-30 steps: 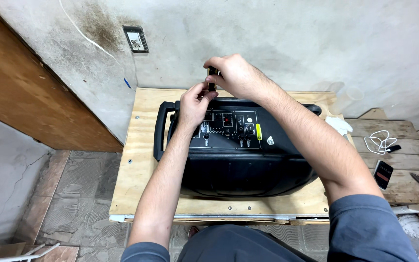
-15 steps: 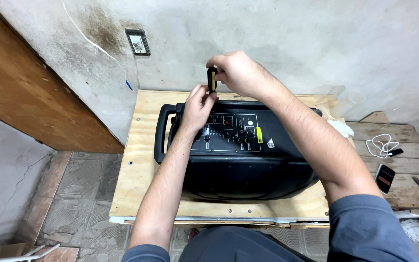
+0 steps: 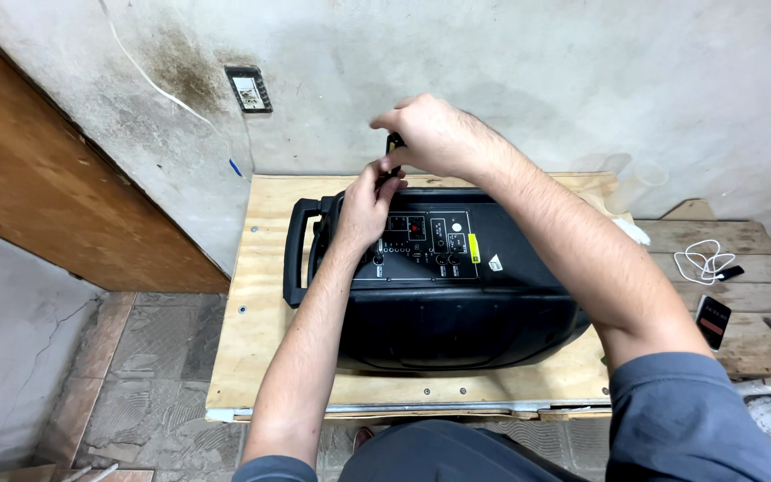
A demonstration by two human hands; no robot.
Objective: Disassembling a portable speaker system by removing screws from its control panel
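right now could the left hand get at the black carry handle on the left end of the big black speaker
Probably yes. The left hand rests on the big black speaker near its control panel, and the black carry handle sits just beside that wrist with nothing covering it.

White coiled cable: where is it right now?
Head view, far right: the white coiled cable lies on the grey wooden pallet, right of the black speaker, above a small dark phone.

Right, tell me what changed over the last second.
The right hand lifted the small black tool a little above the speaker, the tool now more upright. The left hand stayed on the panel's top edge, fingertips up at the tool. Speaker, board and phone did not move.
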